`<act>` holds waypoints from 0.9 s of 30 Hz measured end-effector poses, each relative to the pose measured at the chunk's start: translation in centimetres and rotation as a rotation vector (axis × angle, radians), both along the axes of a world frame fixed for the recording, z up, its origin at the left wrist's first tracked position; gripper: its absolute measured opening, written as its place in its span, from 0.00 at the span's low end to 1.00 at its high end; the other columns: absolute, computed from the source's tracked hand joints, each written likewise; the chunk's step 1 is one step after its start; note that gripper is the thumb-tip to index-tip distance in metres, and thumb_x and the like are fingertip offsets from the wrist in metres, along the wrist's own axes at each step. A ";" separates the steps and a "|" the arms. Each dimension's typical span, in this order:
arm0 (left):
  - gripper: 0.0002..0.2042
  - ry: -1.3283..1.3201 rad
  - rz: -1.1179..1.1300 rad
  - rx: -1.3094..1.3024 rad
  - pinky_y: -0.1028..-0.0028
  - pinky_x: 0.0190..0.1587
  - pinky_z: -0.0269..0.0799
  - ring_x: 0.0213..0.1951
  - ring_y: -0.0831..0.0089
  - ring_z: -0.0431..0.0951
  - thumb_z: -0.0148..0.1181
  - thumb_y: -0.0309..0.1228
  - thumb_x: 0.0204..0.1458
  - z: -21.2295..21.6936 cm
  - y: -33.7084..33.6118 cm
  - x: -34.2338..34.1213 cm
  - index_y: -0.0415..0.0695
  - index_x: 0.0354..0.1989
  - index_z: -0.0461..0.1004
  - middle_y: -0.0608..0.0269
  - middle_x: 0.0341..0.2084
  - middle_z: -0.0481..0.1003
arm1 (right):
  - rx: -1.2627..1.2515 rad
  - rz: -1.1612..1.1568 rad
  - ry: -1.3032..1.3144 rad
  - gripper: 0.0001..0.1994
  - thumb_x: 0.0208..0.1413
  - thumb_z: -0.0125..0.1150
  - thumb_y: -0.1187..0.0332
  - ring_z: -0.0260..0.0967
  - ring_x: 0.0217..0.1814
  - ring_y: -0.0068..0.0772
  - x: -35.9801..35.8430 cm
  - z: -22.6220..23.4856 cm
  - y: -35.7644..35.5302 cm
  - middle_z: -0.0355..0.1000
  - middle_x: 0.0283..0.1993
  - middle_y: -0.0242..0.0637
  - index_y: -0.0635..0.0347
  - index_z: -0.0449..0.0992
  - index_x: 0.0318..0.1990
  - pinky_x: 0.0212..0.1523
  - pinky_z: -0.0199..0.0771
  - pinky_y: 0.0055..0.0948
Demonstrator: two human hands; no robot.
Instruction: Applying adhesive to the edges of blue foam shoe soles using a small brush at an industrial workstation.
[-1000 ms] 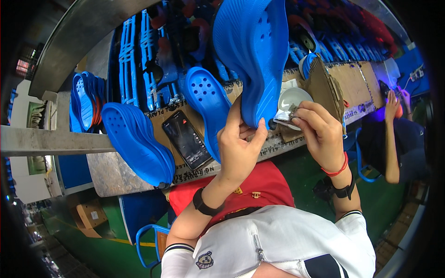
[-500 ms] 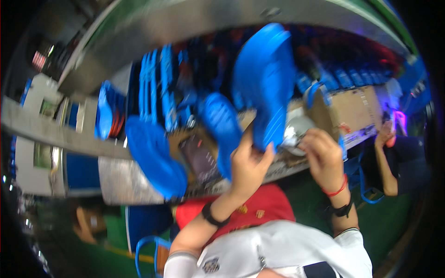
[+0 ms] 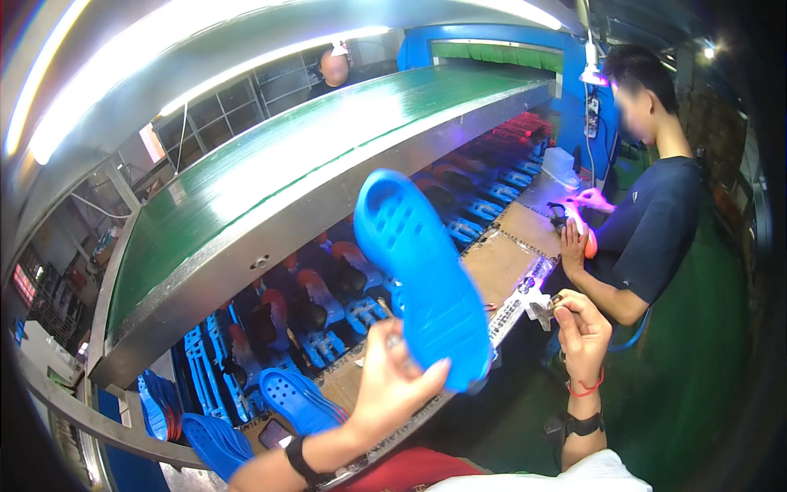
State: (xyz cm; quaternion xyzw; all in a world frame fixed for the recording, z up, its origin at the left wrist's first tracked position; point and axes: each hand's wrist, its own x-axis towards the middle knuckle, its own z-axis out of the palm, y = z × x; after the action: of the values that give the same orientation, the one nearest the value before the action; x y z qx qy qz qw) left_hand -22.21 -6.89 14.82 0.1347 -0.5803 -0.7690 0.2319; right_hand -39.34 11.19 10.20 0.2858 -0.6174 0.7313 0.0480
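A blue shoe sole [image 3: 422, 287] stands tilted up in front of me, with a cluster of small holes at its upper end. My left hand [image 3: 393, 373] is closed around its lower end, thumb across the near face. Out to the right, my right hand [image 3: 584, 332] pinches a small crumpled whitish-grey piece [image 3: 541, 309] whose kind I cannot make out. The two hands are apart. Below and left of the sole, another perforated blue sole [image 3: 297, 400] lies on the bench beside more blue soles [image 3: 215, 443].
A green conveyor belt [image 3: 303, 160] in a metal frame runs above a lower line of blue racks [image 3: 328, 348]. Cardboard [image 3: 496, 262] covers the bench. A co-worker [image 3: 656, 205] at the right handles a shoe-like item under purple light. Another person [image 3: 334, 70] is beyond the belt.
My view has lifted, bringing the belt and the co-worker's upper body into sight. My left hand keeps its hold on the sole. My right hand is farther from it, pinching the whitish-grey piece.
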 end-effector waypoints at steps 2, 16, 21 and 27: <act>0.21 0.118 0.014 -0.197 0.76 0.27 0.72 0.26 0.74 0.74 0.62 0.30 0.49 3.2 -1.7 -8.8 0.36 0.46 0.60 0.54 0.40 0.72 | 0.008 -0.035 -0.066 0.02 0.53 0.58 0.78 0.56 0.20 0.07 -1.3 -0.6 1.1 0.71 0.40 0.33 0.69 0.73 0.33 0.16 0.50 0.12; 0.24 0.198 0.033 -0.134 0.74 0.38 0.74 0.40 0.70 0.74 0.51 0.24 0.56 -0.1 -2.8 -4.5 0.39 0.60 0.49 0.51 0.48 0.65 | 0.306 0.409 0.127 0.04 0.46 0.63 0.81 0.65 0.24 0.16 3.8 -2.7 -3.2 0.72 0.37 0.41 0.70 0.76 0.31 0.20 0.63 0.15; 0.21 -0.161 0.608 -0.412 0.81 0.38 0.68 0.37 0.81 0.68 0.55 0.17 0.50 -8.7 -0.2 12.1 0.40 0.52 0.59 0.61 0.37 0.66 | 0.408 0.550 0.381 0.05 0.45 0.61 0.81 0.66 0.22 0.25 8.5 -3.0 -8.1 0.70 0.37 0.43 0.67 0.73 0.31 0.19 0.65 0.21; 0.24 -1.039 1.335 -1.154 0.63 0.53 0.57 0.48 0.58 0.64 0.63 0.27 0.46 -11.4 -2.0 28.9 0.36 0.51 0.62 0.52 0.43 0.66 | 0.679 0.341 0.716 0.03 0.53 0.54 0.76 0.69 0.30 0.52 11.2 -7.1 -12.3 0.64 0.42 0.47 0.62 0.68 0.35 0.24 0.70 0.41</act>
State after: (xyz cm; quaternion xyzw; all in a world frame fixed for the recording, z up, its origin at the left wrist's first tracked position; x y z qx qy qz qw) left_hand 6.71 -8.93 3.46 0.6149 -0.6973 0.0669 0.3622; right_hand -28.16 -1.11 3.07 0.6140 -0.7093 0.3438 0.0410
